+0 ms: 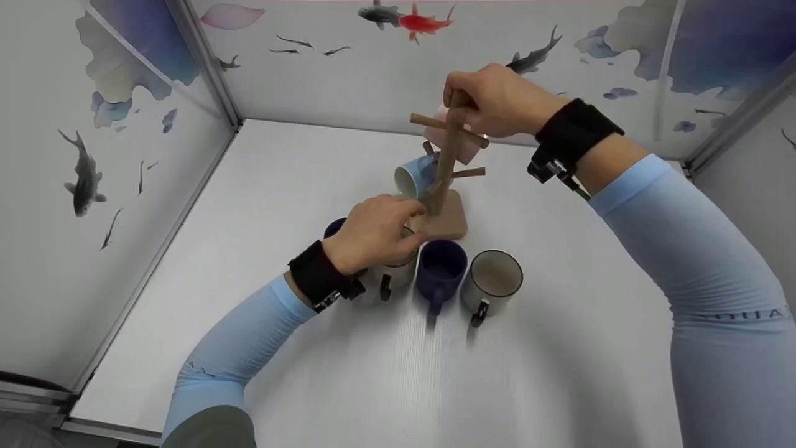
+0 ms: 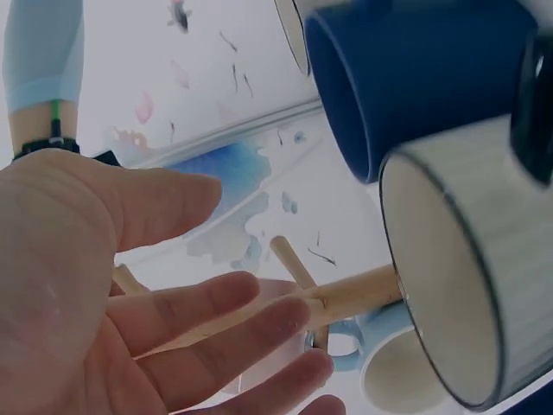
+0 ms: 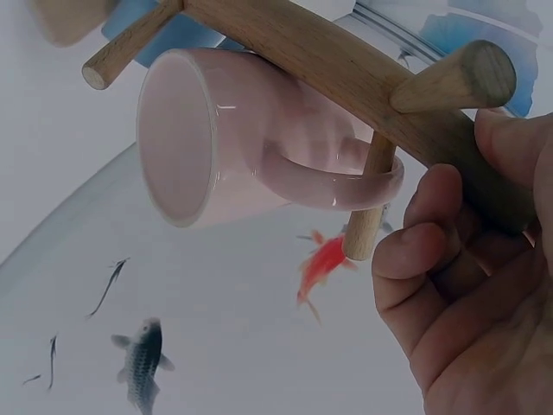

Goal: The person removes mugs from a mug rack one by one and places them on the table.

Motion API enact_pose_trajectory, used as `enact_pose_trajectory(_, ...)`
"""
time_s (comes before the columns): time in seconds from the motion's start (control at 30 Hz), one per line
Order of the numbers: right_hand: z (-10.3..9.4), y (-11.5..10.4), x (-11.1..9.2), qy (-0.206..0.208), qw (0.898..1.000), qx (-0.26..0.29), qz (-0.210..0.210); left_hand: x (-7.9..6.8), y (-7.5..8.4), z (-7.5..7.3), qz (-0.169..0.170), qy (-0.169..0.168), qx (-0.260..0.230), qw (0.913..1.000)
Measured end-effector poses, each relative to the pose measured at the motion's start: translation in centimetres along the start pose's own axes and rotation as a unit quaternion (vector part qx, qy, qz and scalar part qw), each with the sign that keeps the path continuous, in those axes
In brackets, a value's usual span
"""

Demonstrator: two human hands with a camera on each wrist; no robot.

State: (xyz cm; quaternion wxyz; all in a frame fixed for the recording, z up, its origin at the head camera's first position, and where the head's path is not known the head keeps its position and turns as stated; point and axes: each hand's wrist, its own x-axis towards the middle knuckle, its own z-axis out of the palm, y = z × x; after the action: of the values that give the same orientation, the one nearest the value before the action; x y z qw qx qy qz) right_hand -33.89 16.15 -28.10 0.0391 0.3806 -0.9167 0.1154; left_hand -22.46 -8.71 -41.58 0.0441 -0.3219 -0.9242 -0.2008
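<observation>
My right hand [image 1: 497,99] grips the top of the post of a wooden mug tree [image 1: 446,155]. From one of its pegs a pink mug [image 3: 251,147] hangs by its handle. Lower down, a light blue mug [image 1: 410,178] hangs with its mouth facing left. My left hand [image 1: 376,233] hovers over a white mug with a dark rim [image 1: 401,274], in front of the tree's base. In the left wrist view its fingers [image 2: 216,346] are spread with nothing between them.
Right of that white mug stand a dark blue mug [image 1: 440,267] and another dark-rimmed white mug [image 1: 495,277]. A second dark blue mug [image 1: 334,228] is mostly hidden behind my left hand. Walls with painted fish [image 1: 423,23] enclose the white table [image 1: 398,386].
</observation>
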Motion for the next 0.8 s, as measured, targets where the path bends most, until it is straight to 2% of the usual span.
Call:
enact_pose_trajectory(0.2,0.2,0.3,-0.1,0.009,1.0,0.002,-0.002,3.6,-0.7,-0.7,-0.094,-0.016,-0.003,0.9955)
enact_pose_trajectory(0.3,0.4,0.4,-0.1,0.011,1.0,0.003,-0.002,5.3,-1.1,-0.6,-0.117,-0.037,-0.018,0.9923)
enact_pose_trajectory(0.5,0.4,0.3,0.1,0.003,1.0,0.003,0.0,7.5,-1.7,0.3,-0.114,-0.068,-0.035,0.9905)
enact_pose_trajectory(0.63,0.3,0.2,0.2,-0.001,1.0,-0.001,-0.001,8.1,-1.5,0.9,-0.108,-0.062,-0.056,0.9907)
enact_pose_trajectory(0.8,0.1,0.3,0.2,0.001,1.0,-0.003,-0.013,8.1,-1.0,1.3,-0.112,-0.041,-0.066,0.9907)
